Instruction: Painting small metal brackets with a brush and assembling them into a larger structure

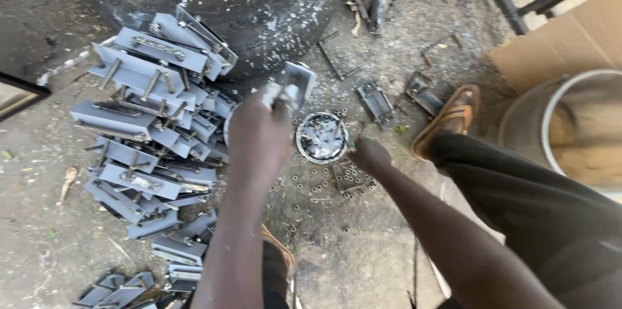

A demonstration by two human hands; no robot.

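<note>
- Left hand (259, 133) raised above the ground, arm stretched forward, grip closed around a grey metal bracket (291, 87), held tilted with a bolt showing at its top.
- Right hand (369, 153) reaching low toward the ground, just right of a round shallow tin (322, 137); grip seen from behind, so cannot tell whether spread or pinching something.
- Small metal nuts (353, 176) scattered on the concrete floor (350, 251), thickest just beneath the right hand.
- Tall untidy pile of brackets (152, 127) at the left: flat grey-painted plates with bare steel bolts, leaning against a worn black tyre (272, 17) flecked with pale paint.
- More loose brackets near the bottom left edge, partly cut off.
- Tan sandal (450, 120) on an outstretched foot, dark trouser leg (531, 199) at right.
- Metal drum (573, 131) and cardboard (570, 37) at the right edge, both cut off.
- Contents of the tin blurred, hard to make out.
</note>
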